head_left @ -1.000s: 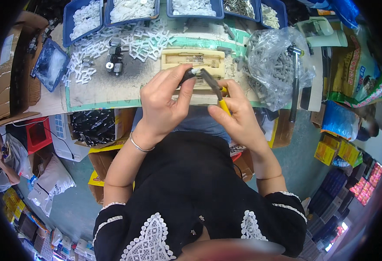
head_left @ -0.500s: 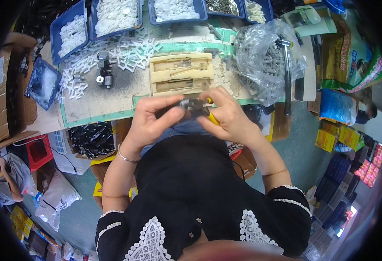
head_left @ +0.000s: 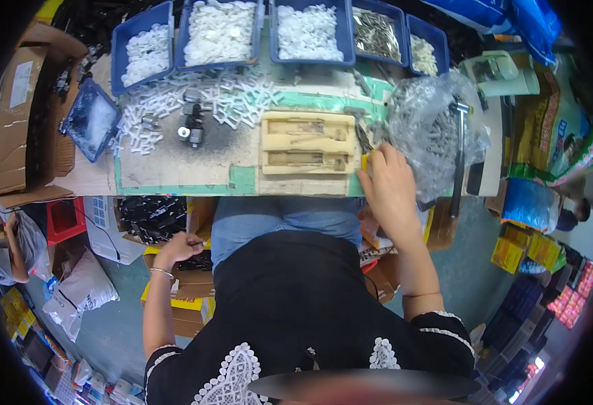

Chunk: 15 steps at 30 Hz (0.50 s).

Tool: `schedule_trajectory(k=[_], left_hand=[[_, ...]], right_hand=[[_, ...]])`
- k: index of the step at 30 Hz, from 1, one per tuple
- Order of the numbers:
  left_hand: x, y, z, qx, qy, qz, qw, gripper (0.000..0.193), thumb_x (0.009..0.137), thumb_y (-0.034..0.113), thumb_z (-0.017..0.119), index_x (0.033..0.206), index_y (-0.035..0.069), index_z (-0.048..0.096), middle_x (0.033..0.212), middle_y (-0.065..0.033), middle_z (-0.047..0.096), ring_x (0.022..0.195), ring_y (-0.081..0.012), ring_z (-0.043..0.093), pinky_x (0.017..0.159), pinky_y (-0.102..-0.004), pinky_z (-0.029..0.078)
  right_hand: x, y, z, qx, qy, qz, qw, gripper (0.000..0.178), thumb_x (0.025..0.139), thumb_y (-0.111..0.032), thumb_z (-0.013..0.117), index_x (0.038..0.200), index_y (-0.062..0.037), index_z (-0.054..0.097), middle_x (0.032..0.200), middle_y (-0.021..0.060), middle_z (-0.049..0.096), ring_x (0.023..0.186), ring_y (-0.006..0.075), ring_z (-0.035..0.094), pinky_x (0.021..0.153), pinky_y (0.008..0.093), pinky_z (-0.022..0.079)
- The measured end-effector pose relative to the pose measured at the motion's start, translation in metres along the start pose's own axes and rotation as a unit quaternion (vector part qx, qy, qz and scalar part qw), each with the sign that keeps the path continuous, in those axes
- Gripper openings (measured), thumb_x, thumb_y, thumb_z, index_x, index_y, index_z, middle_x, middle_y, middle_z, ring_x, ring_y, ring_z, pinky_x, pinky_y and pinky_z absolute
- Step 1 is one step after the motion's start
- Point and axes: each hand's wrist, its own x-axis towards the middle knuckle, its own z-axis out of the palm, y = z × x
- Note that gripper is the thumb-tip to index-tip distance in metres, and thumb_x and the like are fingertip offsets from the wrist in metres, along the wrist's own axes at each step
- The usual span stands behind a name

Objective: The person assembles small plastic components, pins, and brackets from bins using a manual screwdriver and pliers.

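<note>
My right hand (head_left: 391,185) is at the table's front, just right of the cream fixture block (head_left: 308,143), its fingers closed over the yellow handles of a pair of pliers (head_left: 364,140). The dark jaws of the pliers point away from me, beside the block's right end. Lower down on the left, beneath table level, my left hand (head_left: 178,251) hangs beside a carton of black parts (head_left: 195,261). Its fingers are curled together; whatever may be between them is too small to make out.
Blue trays (head_left: 219,65) of small white and metal parts line the back. White plastic pieces (head_left: 242,101) lie loose near a dark metal assembly (head_left: 192,121). On the right are a clear bag of grey parts (head_left: 421,121) and a hammer (head_left: 458,155). A cardboard box (head_left: 16,128) stands left.
My hands have parted from in front of my body. The right carried the pliers to the table beside the block; the left dropped down leftward to the carton. The view has shifted slightly.
</note>
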Motion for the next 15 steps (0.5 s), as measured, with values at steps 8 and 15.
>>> schedule_trajectory(k=[8, 15], left_hand=[[0.058, -0.141, 0.086, 0.206, -0.008, -0.095, 0.974, 0.033, 0.075, 0.018, 0.06, 0.107, 0.01, 0.066, 0.11, -0.0192, 0.062, 0.102, -0.0348, 0.059, 0.088, -0.0386, 0.047], [0.042, -0.09, 0.068, 0.193, 0.044, -0.126, 0.972, 0.047, 0.08, 0.029, 0.059, 0.124, 0.015, 0.056, 0.122, -0.0189, 0.056, 0.11, -0.0334, 0.055, 0.094, -0.0394, 0.044]], right_hand=[[0.105, -0.002, -0.053, 0.099, 0.088, -0.14, 0.981, 0.021, 0.08, -0.02, 0.064, 0.088, -0.0012, 0.058, 0.086, 0.0136, 0.058, 0.086, 0.0326, 0.055, 0.079, 0.041, 0.044], [0.283, 0.009, -0.044, 0.065, 0.125, -0.11, 0.984, 0.027, 0.08, -0.025, 0.063, 0.095, -0.0039, 0.063, 0.099, 0.0151, 0.063, 0.097, 0.0321, 0.059, 0.084, 0.0406, 0.046]])
